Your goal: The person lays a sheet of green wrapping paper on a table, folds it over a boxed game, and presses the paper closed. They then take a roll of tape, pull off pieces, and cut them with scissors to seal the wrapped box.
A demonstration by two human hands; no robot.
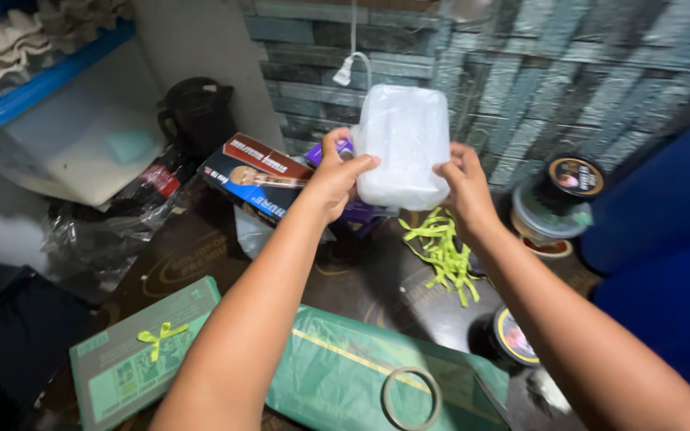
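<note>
Left hand [337, 177] and right hand [462, 185] both gripping translucent plastic container [402, 144] by side edges, raised above worktop [201, 247]; green ribbon strips [443, 249] beneath.

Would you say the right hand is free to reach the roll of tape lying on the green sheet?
Probably not yet: the right hand and left hand both grip the translucent plastic container. The tape roll itself lies uncovered on the green sheet.
</note>
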